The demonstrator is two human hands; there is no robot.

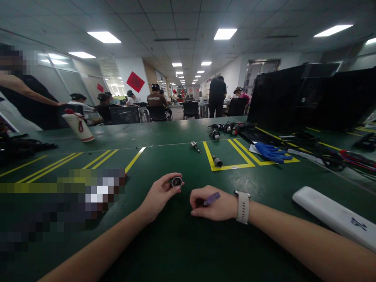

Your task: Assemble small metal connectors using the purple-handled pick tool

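My left hand [161,194] is closed around a small round metal part [176,181], whose hollow end faces me. To its right, my right hand [210,203], with a pale watch on the wrist, grips a screwdriver by its translucent purple handle [212,199]. The screwdriver's tip is hard to make out against the dark table. A narrow gap separates the two hands, both just above the green tabletop [164,250]. Beyond them lie a slim metal piece with a pointed end [195,147] and a short metal cylinder [217,161] on its side.
Yellow tape [233,167] marks areas on the table. A blue glove [268,152], cables and metal parts [225,129] lie farther back. At right are a white case [331,211] and black monitors [293,94]. A white cup [78,126] stands left. People sit and stand beyond.
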